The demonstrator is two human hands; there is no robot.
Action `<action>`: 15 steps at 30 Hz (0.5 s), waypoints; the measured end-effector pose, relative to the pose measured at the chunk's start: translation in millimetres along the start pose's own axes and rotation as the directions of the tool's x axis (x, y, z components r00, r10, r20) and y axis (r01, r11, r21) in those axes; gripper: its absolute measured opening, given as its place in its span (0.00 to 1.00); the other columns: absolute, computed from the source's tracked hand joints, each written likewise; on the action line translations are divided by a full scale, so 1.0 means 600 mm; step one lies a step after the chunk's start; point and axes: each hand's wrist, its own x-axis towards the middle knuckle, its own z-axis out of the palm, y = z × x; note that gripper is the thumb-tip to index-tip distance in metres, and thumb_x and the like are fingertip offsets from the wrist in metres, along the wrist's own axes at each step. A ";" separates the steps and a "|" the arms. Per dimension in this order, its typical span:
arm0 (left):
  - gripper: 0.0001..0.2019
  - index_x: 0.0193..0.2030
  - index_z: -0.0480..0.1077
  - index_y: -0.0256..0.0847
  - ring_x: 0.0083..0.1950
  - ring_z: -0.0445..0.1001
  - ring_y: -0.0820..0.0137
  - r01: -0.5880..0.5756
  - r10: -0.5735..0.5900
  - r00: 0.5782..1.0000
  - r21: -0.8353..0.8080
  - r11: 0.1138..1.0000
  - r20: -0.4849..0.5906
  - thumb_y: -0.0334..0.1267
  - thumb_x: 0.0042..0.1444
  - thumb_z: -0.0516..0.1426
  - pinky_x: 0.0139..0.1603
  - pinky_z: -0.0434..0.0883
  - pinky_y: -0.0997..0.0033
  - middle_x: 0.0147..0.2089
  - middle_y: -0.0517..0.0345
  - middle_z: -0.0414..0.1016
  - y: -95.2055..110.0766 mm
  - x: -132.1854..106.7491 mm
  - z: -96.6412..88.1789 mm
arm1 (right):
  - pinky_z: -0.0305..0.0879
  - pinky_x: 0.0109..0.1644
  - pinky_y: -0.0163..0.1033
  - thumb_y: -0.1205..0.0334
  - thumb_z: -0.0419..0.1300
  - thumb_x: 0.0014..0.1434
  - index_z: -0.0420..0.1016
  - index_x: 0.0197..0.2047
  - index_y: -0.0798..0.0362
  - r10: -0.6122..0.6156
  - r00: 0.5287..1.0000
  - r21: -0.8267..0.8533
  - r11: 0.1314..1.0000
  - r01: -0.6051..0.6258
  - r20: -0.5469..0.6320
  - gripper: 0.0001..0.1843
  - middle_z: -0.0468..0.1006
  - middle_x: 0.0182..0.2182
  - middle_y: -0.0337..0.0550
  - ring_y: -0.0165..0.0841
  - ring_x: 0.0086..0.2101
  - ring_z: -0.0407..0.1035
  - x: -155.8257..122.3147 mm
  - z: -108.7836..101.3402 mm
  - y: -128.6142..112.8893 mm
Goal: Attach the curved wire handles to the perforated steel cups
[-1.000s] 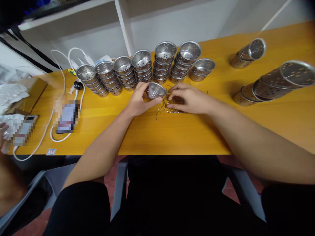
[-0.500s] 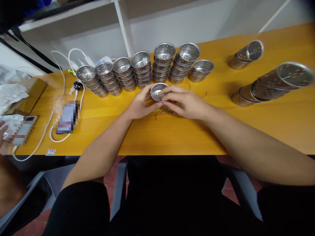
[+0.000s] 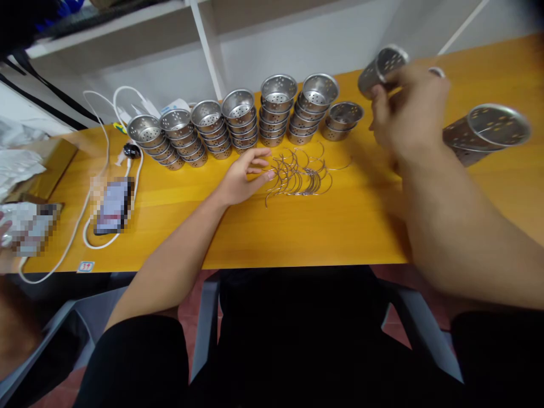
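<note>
My right hand (image 3: pixel 406 116) is raised over the right side of the yellow table (image 3: pixel 297 226), blurred by motion, closed around a perforated steel cup (image 3: pixel 380 68). My left hand (image 3: pixel 246 173) rests open on the table, fingertips touching a pile of curved wire handles (image 3: pixel 300 175). Behind the pile stand several stacks of the same perforated steel cups (image 3: pixel 238 122), in a row.
A lying stack of steel cups (image 3: pixel 484 133) is at the right. A phone (image 3: pixel 111 204), white cables (image 3: pixel 96 170) and a black plug (image 3: pixel 131 150) lie at the left. Crumpled plastic (image 3: pixel 19 164) and another person's hand (image 3: pixel 4 232) are at the far left. A white shelf frame (image 3: pixel 204 45) stands behind.
My right hand has lifted a cup away from the pile and swung it up to the right. My left hand let go and now lies open by the wire handles.
</note>
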 end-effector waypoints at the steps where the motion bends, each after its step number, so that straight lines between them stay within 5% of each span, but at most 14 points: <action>1: 0.31 0.77 0.75 0.46 0.70 0.90 0.57 0.002 -0.002 1.000 0.005 1.000 -0.002 0.49 0.71 0.72 0.71 0.92 0.55 0.78 0.42 0.85 0.000 0.000 0.000 | 0.78 0.71 0.55 0.65 0.57 0.91 0.82 0.77 0.59 0.011 1.000 -0.016 1.000 -0.011 0.000 0.20 0.89 0.68 0.73 0.55 0.66 0.87 0.002 0.000 -0.002; 8: 0.30 0.77 0.76 0.45 0.71 0.90 0.57 0.011 -0.011 1.000 0.017 1.000 -0.004 0.49 0.72 0.72 0.71 0.92 0.54 0.78 0.41 0.86 0.003 -0.001 -0.002 | 0.73 0.74 0.50 0.67 0.66 0.90 0.87 0.71 0.62 0.015 0.986 -0.111 0.994 0.004 0.169 0.14 0.90 0.68 0.72 0.54 0.71 0.85 -0.006 0.013 -0.030; 15: 0.30 0.76 0.76 0.45 0.71 0.90 0.58 0.014 -0.014 1.000 0.003 1.000 0.004 0.49 0.72 0.72 0.71 0.91 0.56 0.78 0.41 0.86 0.001 0.001 0.001 | 0.77 0.73 0.57 0.65 0.66 0.89 0.88 0.67 0.58 -0.018 0.980 -0.126 0.991 0.044 0.196 0.11 0.91 0.67 0.71 0.58 0.68 0.86 0.005 0.033 -0.016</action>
